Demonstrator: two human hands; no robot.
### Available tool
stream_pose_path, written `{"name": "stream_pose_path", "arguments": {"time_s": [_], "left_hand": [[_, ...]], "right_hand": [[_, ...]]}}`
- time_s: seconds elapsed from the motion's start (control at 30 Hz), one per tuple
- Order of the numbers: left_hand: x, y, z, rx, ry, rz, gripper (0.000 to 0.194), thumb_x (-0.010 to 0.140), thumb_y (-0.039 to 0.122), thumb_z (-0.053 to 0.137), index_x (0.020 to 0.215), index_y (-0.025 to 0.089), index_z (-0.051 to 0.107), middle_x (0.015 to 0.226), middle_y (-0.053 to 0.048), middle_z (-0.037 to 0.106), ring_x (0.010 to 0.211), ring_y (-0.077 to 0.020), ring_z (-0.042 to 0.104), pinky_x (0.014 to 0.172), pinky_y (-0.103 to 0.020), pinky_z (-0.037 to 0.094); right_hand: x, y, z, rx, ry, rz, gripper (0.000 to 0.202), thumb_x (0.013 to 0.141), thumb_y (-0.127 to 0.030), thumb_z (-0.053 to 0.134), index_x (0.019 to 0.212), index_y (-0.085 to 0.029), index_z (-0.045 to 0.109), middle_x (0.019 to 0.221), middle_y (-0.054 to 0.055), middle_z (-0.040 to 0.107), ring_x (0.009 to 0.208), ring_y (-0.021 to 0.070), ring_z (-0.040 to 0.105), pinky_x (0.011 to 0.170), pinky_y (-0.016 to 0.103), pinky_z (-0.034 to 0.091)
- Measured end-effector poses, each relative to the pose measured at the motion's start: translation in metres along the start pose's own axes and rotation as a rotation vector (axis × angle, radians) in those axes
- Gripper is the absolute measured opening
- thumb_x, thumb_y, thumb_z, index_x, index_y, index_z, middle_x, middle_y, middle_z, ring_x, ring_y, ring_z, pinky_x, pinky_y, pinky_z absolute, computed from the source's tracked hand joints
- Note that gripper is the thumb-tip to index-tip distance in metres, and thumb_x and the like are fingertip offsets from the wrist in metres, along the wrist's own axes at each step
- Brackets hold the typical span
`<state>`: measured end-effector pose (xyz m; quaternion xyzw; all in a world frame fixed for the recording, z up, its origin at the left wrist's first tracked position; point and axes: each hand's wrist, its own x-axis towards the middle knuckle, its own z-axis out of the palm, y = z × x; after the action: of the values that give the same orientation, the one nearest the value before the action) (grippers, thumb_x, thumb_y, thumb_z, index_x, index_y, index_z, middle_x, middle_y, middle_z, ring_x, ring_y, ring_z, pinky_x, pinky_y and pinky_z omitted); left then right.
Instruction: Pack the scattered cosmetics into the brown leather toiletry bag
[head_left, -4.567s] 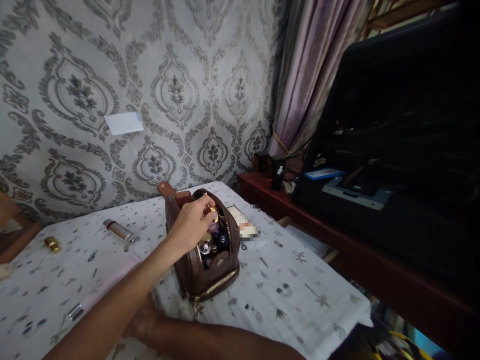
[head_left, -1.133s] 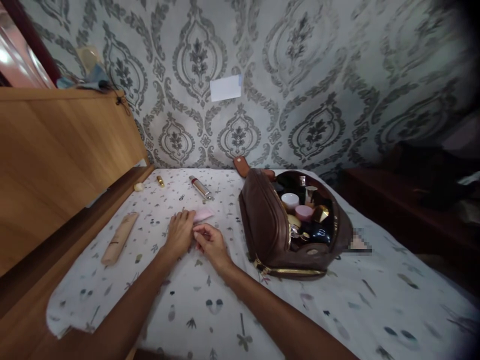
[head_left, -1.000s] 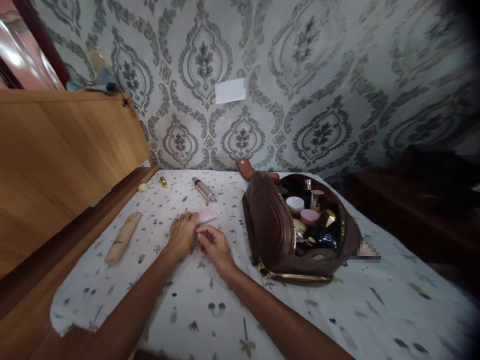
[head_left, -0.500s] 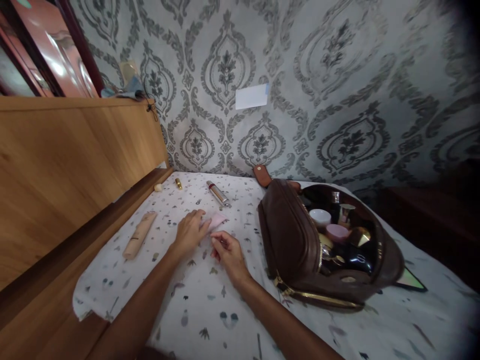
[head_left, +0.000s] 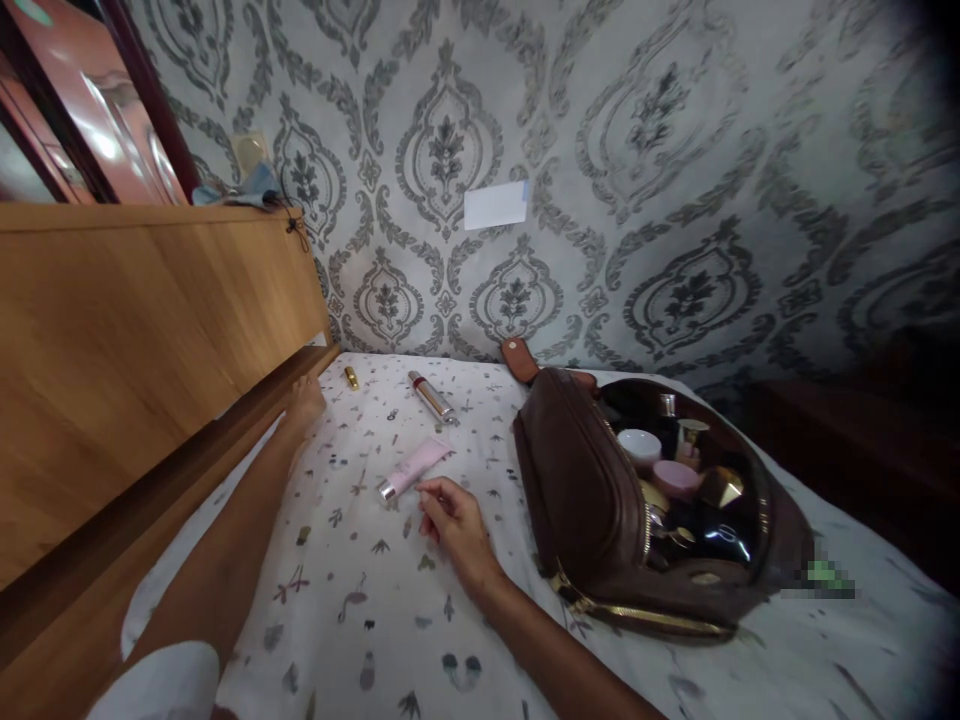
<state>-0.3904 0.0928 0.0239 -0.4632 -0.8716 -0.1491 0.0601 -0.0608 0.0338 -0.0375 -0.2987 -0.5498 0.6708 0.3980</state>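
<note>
My left hand [head_left: 306, 402] reaches to the far left edge of the cloth, over the spot where a small cream-coloured lump lay. That lump is hidden now, and the fingers are too blurred and covered to show whether they grip it. Nearer the middle, my right hand [head_left: 454, 525] is held with thumb and forefinger pinched together; anything between them is too small to make out. A pink squeeze tube [head_left: 420, 462] with a silver cap lies just beyond these fingertips. Behind it lie a silver cosmetic tube [head_left: 432, 397] with a red band and a small gold tube [head_left: 351, 377].
An open brown cosmetic bag [head_left: 570, 480] stands on the right, holding several jars and bottles. A brown strap [head_left: 517, 360] lies by the patterned wall. Along the left runs a wooden board [head_left: 150, 300] above the edge of the printed cloth [head_left: 390, 620].
My left hand has left the pink tube and moved to the far left, uncovering the tube. The left forearm now hides the beige tube. My right hand has barely moved.
</note>
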Motion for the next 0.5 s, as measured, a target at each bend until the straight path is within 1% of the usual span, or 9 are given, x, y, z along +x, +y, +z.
{"name": "stream_pose_path", "arguments": {"time_s": [0.07,0.17,0.37,0.5], "left_hand": [[0.009,-0.011,0.004,0.017,0.003,-0.047,0.038,0.094,0.034,0.061,0.127,0.017,0.057,0.130,-0.011,0.058,0.113,-0.0262,0.060,0.095,-0.049,0.052],[0.019,-0.020,0.010,0.025,-0.006,-0.076,0.037,0.094,0.033,0.061,0.127,0.016,0.057,0.130,-0.011,0.059,0.112,-0.0256,0.061,0.093,-0.048,0.053],[0.033,-0.025,0.015,0.015,-0.054,-0.051,0.037,0.094,0.032,0.062,0.127,0.017,0.057,0.130,-0.011,0.059,0.112,-0.0257,0.061,0.092,-0.047,0.054],[0.034,-0.028,0.017,0.000,-0.067,-0.013,0.038,0.094,0.032,0.062,0.128,0.017,0.057,0.132,-0.011,0.058,0.114,-0.0263,0.060,0.094,-0.049,0.053]], "right_hand": [[0.000,0.001,0.000,0.000,-0.001,-0.001,0.029,0.074,-0.044,0.067,0.083,-0.016,0.066,0.055,-0.004,0.052,0.046,0.0099,0.047,0.044,0.021,0.033],[0.000,0.001,0.000,-0.018,-0.008,0.016,0.029,0.076,-0.044,0.065,0.085,-0.016,0.066,0.053,-0.004,0.051,0.045,0.0097,0.045,0.044,0.021,0.031],[0.000,0.001,0.000,-0.014,-0.005,0.015,0.028,0.075,-0.044,0.065,0.084,-0.017,0.065,0.058,-0.004,0.052,0.046,0.0100,0.046,0.044,0.021,0.031],[0.000,0.001,0.000,-0.013,-0.002,0.003,0.027,0.076,-0.043,0.065,0.082,-0.017,0.064,0.058,-0.004,0.052,0.046,0.0099,0.047,0.044,0.021,0.031]]}}
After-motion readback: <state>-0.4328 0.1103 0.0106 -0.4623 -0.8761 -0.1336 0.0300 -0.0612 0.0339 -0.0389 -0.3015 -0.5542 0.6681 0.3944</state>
